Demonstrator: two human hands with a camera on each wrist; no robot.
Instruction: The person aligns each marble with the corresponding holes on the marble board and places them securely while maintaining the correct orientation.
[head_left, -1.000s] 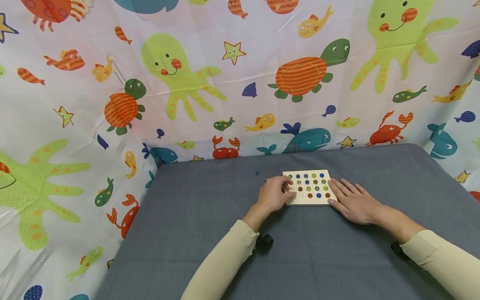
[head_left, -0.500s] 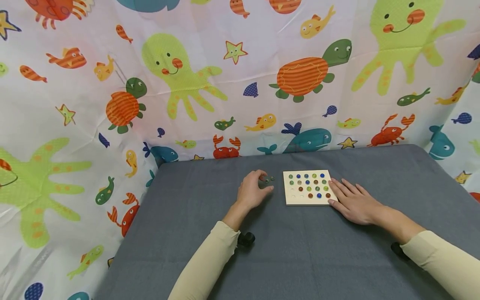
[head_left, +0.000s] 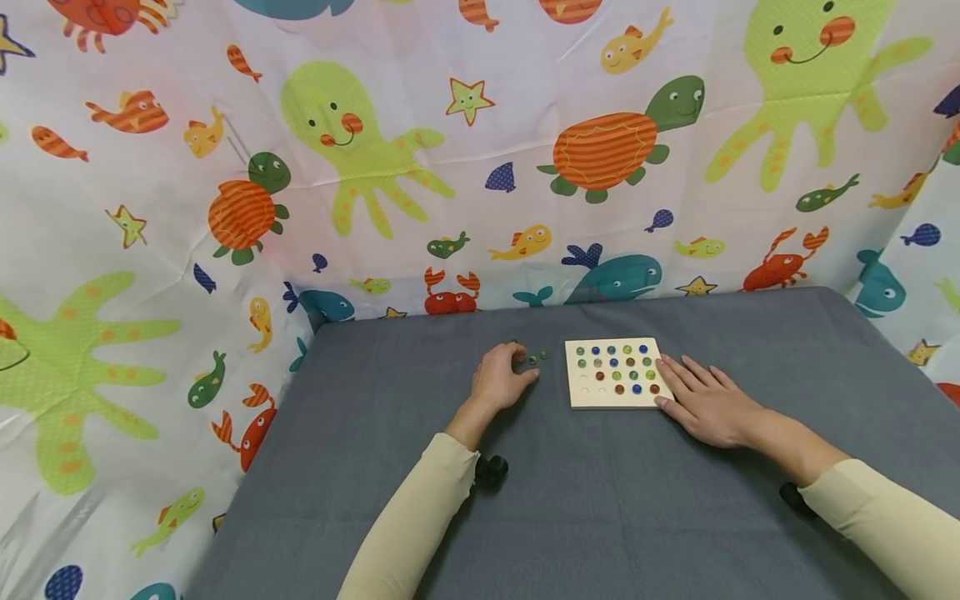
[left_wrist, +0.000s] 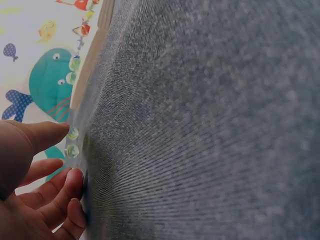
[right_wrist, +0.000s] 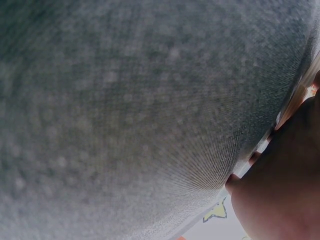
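Note:
A pale wooden board (head_left: 622, 402) lies on the grey cloth, with rows of coloured marbles in its hollows; a few hollows at its lower left show bare. To its left, two small greenish marbles (head_left: 533, 360) rest on the cloth. My left hand (head_left: 498, 380) is beside them, fingers bent loosely and thumb apart. In the left wrist view, the two clear green marbles (left_wrist: 72, 150) appear in the gap between thumb and fingers, and nothing is visibly gripped. My right hand (head_left: 708, 406) lies flat with fingers extended, touching the board's right edge.
Grey cloth (head_left: 360, 467) covers the table. Behind and to the left hangs a white curtain (head_left: 420, 50) printed with sea animals. Dark round devices (head_left: 491, 472) sit under both wrists.
My left hand has left the board's lower-left corner and moved left to the loose marbles, then stayed near them. The right hand keeps its place at the board's right edge.

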